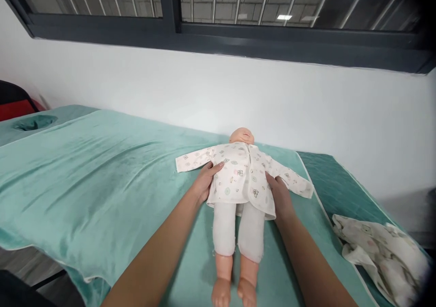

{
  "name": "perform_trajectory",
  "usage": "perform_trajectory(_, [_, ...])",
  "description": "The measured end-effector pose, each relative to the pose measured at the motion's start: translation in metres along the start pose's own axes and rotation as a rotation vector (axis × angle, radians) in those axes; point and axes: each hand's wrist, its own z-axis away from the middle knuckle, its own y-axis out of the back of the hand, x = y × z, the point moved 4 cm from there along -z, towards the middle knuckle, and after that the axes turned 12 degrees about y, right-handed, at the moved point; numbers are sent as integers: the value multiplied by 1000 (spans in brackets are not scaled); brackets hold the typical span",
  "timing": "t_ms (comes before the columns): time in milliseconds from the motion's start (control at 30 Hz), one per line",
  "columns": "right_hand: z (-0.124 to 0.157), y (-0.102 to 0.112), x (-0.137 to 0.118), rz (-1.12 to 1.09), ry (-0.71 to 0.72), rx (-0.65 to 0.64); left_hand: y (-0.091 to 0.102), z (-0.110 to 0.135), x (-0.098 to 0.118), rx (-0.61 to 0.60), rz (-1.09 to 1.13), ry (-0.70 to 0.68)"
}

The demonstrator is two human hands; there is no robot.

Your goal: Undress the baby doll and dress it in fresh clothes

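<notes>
A baby doll (223, 270) lies on its back, feet toward me. It wears a white jacket (235, 175) with small printed animals, its sleeves spread out to both sides, and white cloth covers its legs down to the shins. My left hand (204, 180) grips the doll's side through the jacket, thumb on top and the other fingers mostly hidden. On the opposite side, my right hand (279, 191) holds the doll's torso below the sleeve, its fingers partly hidden too. Both doll hands are out of sight at the sleeve ends.
A light green sheet (102, 175) covers the massage-type bed, which has a face hole (36, 122) at the far left. Crumpled printed cloth (381, 252) lies at the right on a darker green surface (327, 175). A white wall (153, 89) and dark-framed window (218, 41) stand behind.
</notes>
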Motion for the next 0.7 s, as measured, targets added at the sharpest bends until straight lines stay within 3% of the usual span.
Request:
perform_trajectory(100, [14,11,-3,52,-49,143,5,4,-2,63,15,-33])
perform_trajectory(167, [20,16,-16,110,100,262,10,6,-3,124,29,-62])
perform_trajectory(233, [21,14,-34,171,269,283,15,5,-4,167,65,-84])
perform_trajectory(367, [-3,-14,-64,380,391,15,19,-2,-3,122,158,-140])
perform_trajectory(533, [-46,-48,-78,794,280,-309,23,-2,-3,177,123,-161])
perform_trajectory(700, [-66,-66,-85,927,280,-501,23,5,-4,259,-24,-143])
